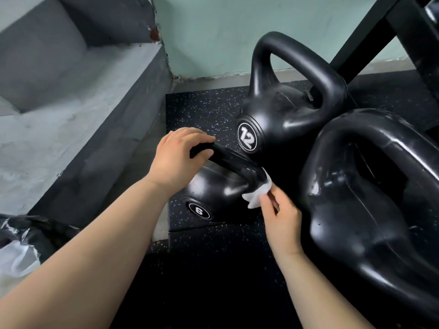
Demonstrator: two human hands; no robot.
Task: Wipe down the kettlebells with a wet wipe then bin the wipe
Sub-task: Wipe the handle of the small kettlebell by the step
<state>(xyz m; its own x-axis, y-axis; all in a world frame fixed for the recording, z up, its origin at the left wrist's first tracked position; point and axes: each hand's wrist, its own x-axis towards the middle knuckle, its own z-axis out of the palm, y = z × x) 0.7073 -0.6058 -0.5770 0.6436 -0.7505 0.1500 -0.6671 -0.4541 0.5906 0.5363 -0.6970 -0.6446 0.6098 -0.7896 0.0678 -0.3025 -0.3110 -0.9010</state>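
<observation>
Left hand (180,160) has its fingers curled right round the top bar of the small black kettlebell marked 6 (213,193), which sits at the front left corner of the black speckled rubber mat (202,108). That bar runs from the left hand down and to the right. At its far bend, the crumpled white wet wipe (257,194) presses on the handle's right leg, pinched between thumb and fingertips of the right hand (281,212), the nearer one for the next stroke, I'd say
</observation>
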